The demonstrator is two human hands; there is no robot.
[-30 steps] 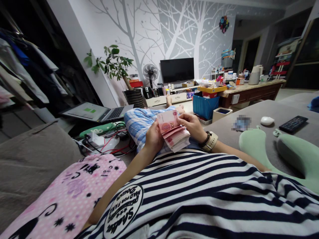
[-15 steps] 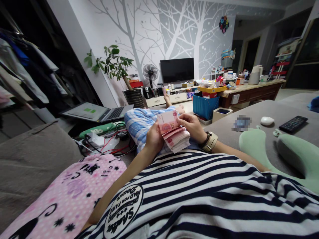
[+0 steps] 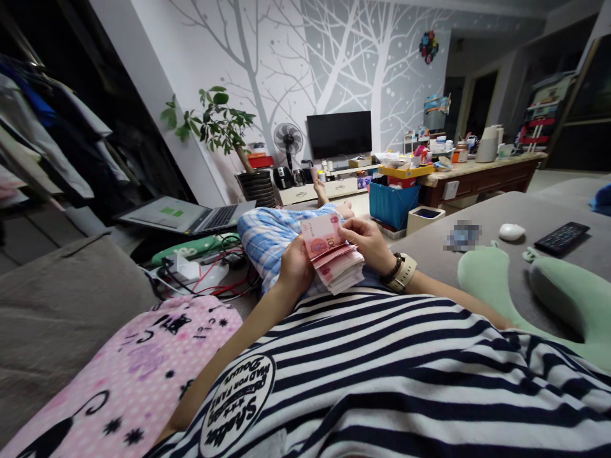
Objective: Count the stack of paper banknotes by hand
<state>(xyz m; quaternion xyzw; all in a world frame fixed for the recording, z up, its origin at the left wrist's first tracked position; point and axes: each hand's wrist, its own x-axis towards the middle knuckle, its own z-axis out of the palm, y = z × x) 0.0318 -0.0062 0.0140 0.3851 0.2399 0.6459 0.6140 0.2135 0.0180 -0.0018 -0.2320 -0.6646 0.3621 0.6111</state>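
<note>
A thick wad of red 100 banknotes [image 3: 340, 268] is held over my lap, folded so that the loose ends fan toward my striped shirt [image 3: 363, 356]. My left hand [image 3: 294, 264] is closed round the wad's left edge. On the other side, my right hand [image 3: 367, 240] pinches the right edge of an upright banknote [image 3: 321, 233] with thumb and fingers. A watch [image 3: 405, 271] and a dark bead bracelet are on the right wrist. Parts of the fingers behind the notes are hidden.
To the left lie an open laptop [image 3: 191, 216], tangled cables [image 3: 224, 273] and a pink blanket [image 3: 181, 337]. A green neck pillow [image 3: 558, 286], a remote [image 3: 562, 237] and a white case [image 3: 512, 231] rest on the sofa at right. A cluttered table [image 3: 477, 172] stands beyond.
The banknotes and both hands stay in nearly the same place. The upright note's visible face has shifted very slightly.
</note>
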